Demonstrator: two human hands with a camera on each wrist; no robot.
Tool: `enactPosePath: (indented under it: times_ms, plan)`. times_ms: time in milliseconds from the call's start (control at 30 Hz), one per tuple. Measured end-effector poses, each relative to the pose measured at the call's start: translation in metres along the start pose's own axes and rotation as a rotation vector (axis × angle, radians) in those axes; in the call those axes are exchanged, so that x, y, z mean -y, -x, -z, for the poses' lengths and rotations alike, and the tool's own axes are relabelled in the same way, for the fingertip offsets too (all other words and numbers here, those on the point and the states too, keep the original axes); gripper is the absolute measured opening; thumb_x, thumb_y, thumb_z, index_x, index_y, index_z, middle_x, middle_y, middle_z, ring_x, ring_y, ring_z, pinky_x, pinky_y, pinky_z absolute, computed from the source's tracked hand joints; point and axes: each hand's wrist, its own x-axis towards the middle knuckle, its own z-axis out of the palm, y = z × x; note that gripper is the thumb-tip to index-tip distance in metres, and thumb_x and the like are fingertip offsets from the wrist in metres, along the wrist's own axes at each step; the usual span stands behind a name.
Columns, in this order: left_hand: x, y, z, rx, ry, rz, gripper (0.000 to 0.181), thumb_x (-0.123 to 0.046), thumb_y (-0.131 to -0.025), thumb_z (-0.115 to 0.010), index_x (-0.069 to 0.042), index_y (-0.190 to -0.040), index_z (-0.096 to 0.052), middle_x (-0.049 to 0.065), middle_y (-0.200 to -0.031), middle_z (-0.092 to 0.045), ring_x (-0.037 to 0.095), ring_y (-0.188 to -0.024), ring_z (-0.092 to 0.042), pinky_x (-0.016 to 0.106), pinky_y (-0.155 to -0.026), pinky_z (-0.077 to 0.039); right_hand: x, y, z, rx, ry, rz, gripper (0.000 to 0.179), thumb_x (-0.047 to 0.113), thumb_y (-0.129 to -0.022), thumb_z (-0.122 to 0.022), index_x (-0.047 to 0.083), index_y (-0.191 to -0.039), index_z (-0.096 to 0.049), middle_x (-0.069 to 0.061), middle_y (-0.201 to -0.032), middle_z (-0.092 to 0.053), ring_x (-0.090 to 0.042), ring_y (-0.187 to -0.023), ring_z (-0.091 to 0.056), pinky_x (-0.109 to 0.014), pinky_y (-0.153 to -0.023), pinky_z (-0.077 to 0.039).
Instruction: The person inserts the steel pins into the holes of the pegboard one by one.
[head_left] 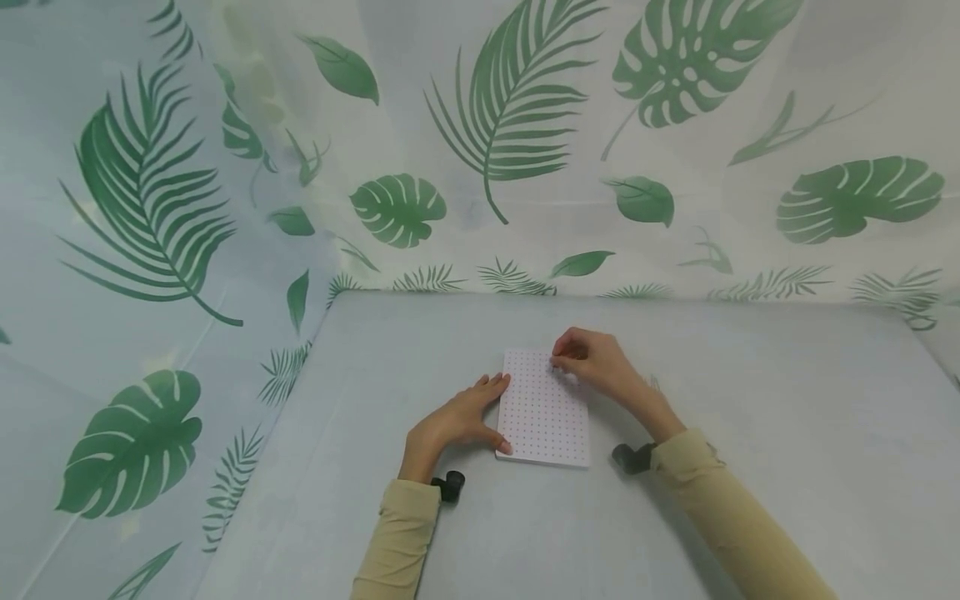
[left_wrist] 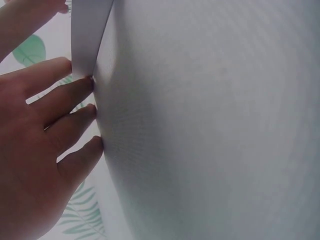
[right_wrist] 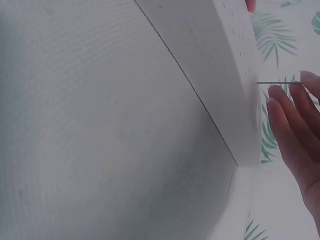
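A white rectangular board point(head_left: 543, 421) with a grid of small dots lies flat on the table. My left hand point(head_left: 459, 417) rests along its left side, thumb near the front corner and fingers spread at the edge. In the left wrist view, the fairly straight fingers of that hand point(left_wrist: 47, 120) are beside the board's side point(left_wrist: 89, 37). Over the board's upper right part, my right hand point(head_left: 600, 362) pinches a thin dark pin. The right wrist view shows this pin point(right_wrist: 277, 82) between thumb and fingertips, its far end meeting the dotted face of the board point(right_wrist: 215, 70).
The board lies on a pale grey table point(head_left: 787, 417). Behind and to the left hangs a white curtain point(head_left: 540, 242) printed with green leaves. A dark wrist camera point(head_left: 633, 458) sits by the right cuff, another camera point(head_left: 452, 486) by the left cuff.
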Motion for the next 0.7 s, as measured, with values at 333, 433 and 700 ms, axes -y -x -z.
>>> enactPosePath:
  times_ms: [333, 433, 700]
  plan:
    - [-0.001, 0.001, -0.001, 0.001, -0.007, 0.012, 0.109, -0.030, -0.078, -0.091, -0.016, -0.165, -0.026, 0.003, -0.172, -0.022, 0.026, -0.161, -0.013, 0.051, -0.129, -0.019, -0.006, 0.006, 0.000, -0.009, 0.009, 0.020, 0.020, 0.009, -0.090, -0.079, 0.004, -0.108, -0.073, -0.010, -0.100, -0.078, -0.025, -0.093, -0.074, -0.044, -0.087, -0.062]
    - [-0.002, 0.001, 0.000, -0.001, -0.004, 0.017, 0.109, -0.029, -0.077, -0.091, -0.016, -0.164, -0.027, 0.003, -0.172, -0.022, 0.026, -0.161, -0.013, 0.051, -0.129, -0.019, -0.009, 0.010, 0.002, -0.019, 0.012, 0.013, 0.021, 0.008, -0.091, -0.077, 0.004, -0.110, -0.072, -0.010, -0.102, -0.078, -0.026, -0.096, -0.075, -0.045, -0.089, -0.061]
    - [-0.002, 0.001, 0.000, -0.005, 0.013, 0.023, 0.110, -0.026, -0.076, -0.092, -0.016, -0.164, -0.027, 0.002, -0.172, -0.022, 0.025, -0.161, -0.013, 0.050, -0.129, -0.018, -0.012, 0.026, 0.016, -0.070, 0.069, -0.025, 0.021, 0.009, -0.093, -0.074, 0.008, -0.114, -0.074, -0.009, -0.105, -0.077, -0.023, -0.089, -0.071, -0.032, -0.079, -0.055]
